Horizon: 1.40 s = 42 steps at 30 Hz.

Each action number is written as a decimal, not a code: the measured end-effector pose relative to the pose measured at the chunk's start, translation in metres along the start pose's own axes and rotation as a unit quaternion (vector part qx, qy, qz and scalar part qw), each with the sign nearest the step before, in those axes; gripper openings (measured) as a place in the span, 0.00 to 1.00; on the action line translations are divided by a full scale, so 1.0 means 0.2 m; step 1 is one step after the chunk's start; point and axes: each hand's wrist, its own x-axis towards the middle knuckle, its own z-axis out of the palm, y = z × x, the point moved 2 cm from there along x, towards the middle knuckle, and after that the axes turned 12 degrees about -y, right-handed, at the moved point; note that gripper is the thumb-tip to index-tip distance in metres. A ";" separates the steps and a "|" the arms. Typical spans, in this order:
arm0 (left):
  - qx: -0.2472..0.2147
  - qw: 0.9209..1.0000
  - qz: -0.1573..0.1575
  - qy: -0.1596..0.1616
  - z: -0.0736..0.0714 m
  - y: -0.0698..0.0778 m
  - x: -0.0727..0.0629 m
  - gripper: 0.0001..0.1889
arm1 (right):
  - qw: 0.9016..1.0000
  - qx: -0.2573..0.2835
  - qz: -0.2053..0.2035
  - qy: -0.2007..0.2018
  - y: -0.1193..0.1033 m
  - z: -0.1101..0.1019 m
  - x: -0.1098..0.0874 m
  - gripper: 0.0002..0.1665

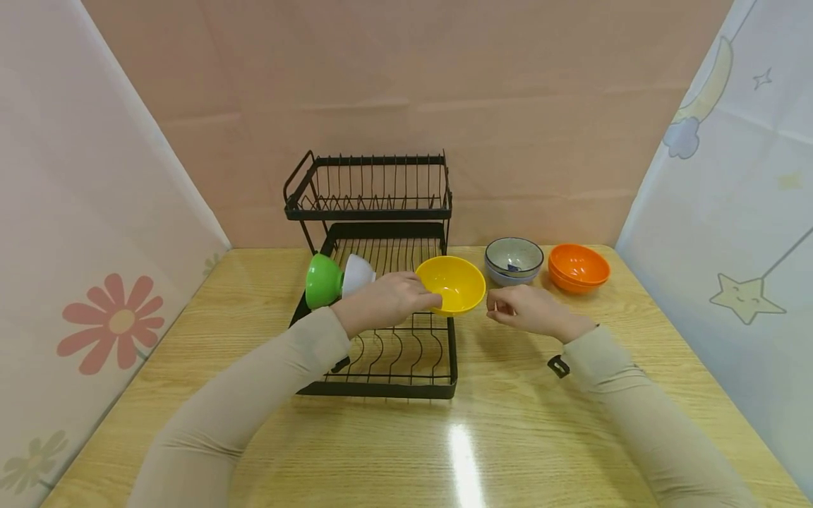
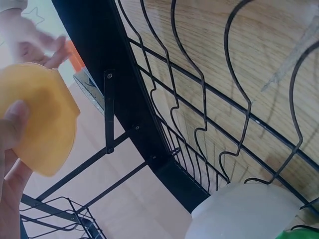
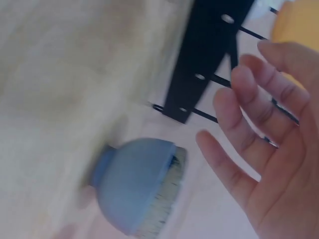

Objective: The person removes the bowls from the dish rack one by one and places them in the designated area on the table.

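My left hand (image 1: 396, 300) pinches the left side of a yellow bowl (image 1: 460, 282), thumb inside the rim, above the right side of the black dish rack (image 1: 454, 367). In the left wrist view the yellow bowl (image 2: 45, 114) shows its outer side under the thumb. To the right of the bowl, my right hand (image 1: 524, 308) holds nothing, its fingers loosely bent in the right wrist view, apart from the bowl. A green bowl (image 1: 322, 282) and a white bowl (image 1: 358, 274) stand on their sides in the rack's lower tier, behind the left hand.
Behind the right hand, a grey patterned bowl (image 1: 517, 252) sits in a blue bowl (image 1: 508, 279). Stacked orange bowls (image 1: 578, 267) stand farther right on the wooden table (image 1: 540, 437). The rack's upper tier (image 1: 368, 214) rises at the back, before a pink cloth wall (image 1: 508, 141).
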 end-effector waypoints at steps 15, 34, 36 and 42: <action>-0.001 1.000 -0.002 0.014 0.00 0.00 0.00 0.12 | 0.988 -0.028 -0.025 0.152 -0.17 -0.17 -0.04 0.45; 0.002 0.999 0.011 0.035 0.00 0.00 0.01 0.09 | 0.973 -0.119 -0.152 0.125 -0.30 -0.09 0.05 0.41; 0.003 0.999 0.012 0.038 0.00 0.00 0.01 0.09 | 0.971 -0.123 -0.157 0.128 -0.30 -0.09 0.05 0.37; 0.002 0.999 0.013 0.037 0.00 0.00 0.01 0.11 | 0.964 -0.120 -0.186 0.151 -0.29 -0.07 0.07 0.32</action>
